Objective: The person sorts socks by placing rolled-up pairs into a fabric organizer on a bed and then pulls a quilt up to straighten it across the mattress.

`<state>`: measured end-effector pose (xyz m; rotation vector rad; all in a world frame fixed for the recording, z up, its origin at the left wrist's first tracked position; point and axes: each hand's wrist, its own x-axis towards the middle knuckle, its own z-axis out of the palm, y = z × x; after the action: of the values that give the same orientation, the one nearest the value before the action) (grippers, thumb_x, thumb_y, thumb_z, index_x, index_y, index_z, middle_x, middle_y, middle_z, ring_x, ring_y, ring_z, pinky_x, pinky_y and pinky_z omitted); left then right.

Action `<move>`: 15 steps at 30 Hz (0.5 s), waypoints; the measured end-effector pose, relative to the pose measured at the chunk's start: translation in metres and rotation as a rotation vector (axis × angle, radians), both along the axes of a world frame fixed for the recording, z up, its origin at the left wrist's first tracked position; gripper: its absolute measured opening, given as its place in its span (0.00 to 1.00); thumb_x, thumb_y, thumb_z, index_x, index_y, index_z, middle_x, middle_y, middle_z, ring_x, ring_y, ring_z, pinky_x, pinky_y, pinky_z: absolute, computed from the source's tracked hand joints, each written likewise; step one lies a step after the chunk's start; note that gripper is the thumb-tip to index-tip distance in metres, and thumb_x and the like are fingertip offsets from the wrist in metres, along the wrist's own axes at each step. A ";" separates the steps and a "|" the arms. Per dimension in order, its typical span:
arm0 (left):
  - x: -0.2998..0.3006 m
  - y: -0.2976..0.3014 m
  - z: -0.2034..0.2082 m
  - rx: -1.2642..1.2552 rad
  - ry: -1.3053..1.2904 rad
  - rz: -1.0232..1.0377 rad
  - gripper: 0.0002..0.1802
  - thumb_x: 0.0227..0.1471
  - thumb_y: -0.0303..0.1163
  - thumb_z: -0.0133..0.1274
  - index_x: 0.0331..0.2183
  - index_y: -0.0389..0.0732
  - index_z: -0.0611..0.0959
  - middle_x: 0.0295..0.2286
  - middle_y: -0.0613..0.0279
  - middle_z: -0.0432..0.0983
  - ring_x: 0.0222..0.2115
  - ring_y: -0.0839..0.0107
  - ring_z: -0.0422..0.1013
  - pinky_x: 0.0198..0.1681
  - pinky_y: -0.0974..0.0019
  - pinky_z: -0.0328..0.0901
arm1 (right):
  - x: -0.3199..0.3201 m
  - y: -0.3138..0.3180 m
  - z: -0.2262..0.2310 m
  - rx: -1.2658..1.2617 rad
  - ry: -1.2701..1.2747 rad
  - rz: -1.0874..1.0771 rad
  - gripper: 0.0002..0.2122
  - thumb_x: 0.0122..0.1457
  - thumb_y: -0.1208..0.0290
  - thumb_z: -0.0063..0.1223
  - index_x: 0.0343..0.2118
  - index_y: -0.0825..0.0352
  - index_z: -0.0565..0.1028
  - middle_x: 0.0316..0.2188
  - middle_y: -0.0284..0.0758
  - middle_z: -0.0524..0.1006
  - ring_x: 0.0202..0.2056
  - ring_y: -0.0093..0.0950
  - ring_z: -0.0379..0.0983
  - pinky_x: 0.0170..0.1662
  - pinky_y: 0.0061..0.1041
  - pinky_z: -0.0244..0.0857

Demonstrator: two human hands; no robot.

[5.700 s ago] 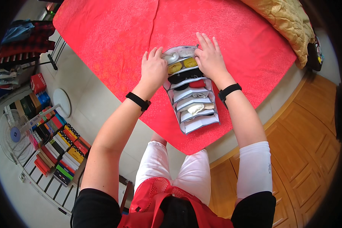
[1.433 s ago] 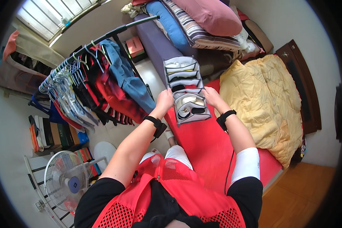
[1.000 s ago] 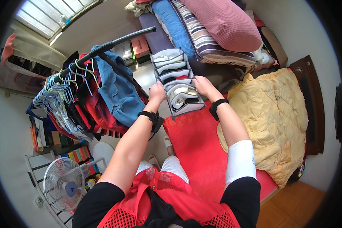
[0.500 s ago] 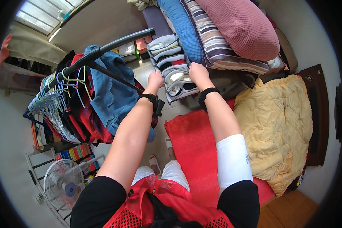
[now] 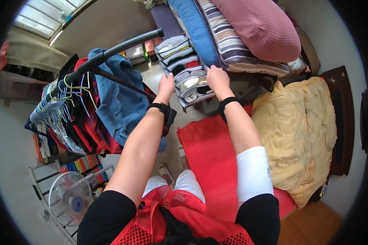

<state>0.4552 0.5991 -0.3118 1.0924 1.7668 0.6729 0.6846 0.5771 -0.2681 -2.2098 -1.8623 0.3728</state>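
A long grey fabric organizer (image 5: 182, 99) with dark-edged compartments stretches out ahead, held between my two hands. My left hand (image 5: 166, 86) is closed on its left edge, while my right hand (image 5: 218, 81) grips the opposite edge. Folded and rolled cloth pieces, which look like socks or underwear, fill the compartments. Among them are a white one (image 5: 191, 83), a red one (image 5: 192, 64) and a grey one (image 5: 184, 76). The fingertips are partly hidden by the hands and the organizer's edges.
At left, a dark rack bar (image 5: 122, 48) carries hangers and a denim garment (image 5: 117, 94). A pink pillow (image 5: 257, 32) tops striped bedding (image 5: 233, 41) at the far right. A red mat (image 5: 210, 159), yellow quilt (image 5: 294, 139) and white fan (image 5: 70, 198) are nearer.
The organizer's compartments sit slightly more spread out and tilted than before. My right hand has shifted a little to the right and nearer. Both hands keep their hold.
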 end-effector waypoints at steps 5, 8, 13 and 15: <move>-0.014 -0.001 -0.002 0.049 0.220 -0.022 0.32 0.61 0.50 0.47 0.50 0.28 0.73 0.39 0.35 0.79 0.38 0.45 0.77 0.47 0.51 0.70 | -0.011 -0.016 0.017 0.053 0.030 0.031 0.17 0.67 0.58 0.46 0.33 0.68 0.77 0.29 0.48 0.81 0.33 0.48 0.81 0.38 0.45 0.74; -0.010 -0.008 0.001 0.057 0.233 -0.006 0.37 0.60 0.51 0.48 0.55 0.26 0.68 0.47 0.30 0.75 0.51 0.41 0.72 0.56 0.51 0.65 | -0.013 -0.030 0.020 0.048 0.007 0.031 0.18 0.65 0.54 0.50 0.32 0.68 0.77 0.28 0.48 0.81 0.33 0.47 0.81 0.37 0.44 0.75; 0.015 -0.028 0.024 0.002 0.236 -0.031 0.45 0.58 0.51 0.52 0.61 0.23 0.59 0.53 0.27 0.69 0.55 0.36 0.67 0.60 0.51 0.62 | -0.004 -0.062 0.020 0.074 -0.026 -0.046 0.18 0.65 0.53 0.50 0.33 0.68 0.76 0.30 0.47 0.81 0.33 0.47 0.80 0.36 0.45 0.75; 0.023 -0.035 0.033 0.039 0.254 -0.045 0.47 0.56 0.50 0.55 0.62 0.24 0.58 0.59 0.26 0.60 0.60 0.35 0.60 0.63 0.50 0.58 | -0.001 -0.076 0.025 0.093 -0.035 -0.086 0.18 0.65 0.53 0.50 0.33 0.67 0.76 0.30 0.47 0.80 0.33 0.48 0.80 0.36 0.45 0.74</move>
<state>0.4783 0.5638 -0.2786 1.2866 1.9428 0.5626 0.6835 0.5010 -0.2433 -2.2384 -1.7567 0.2285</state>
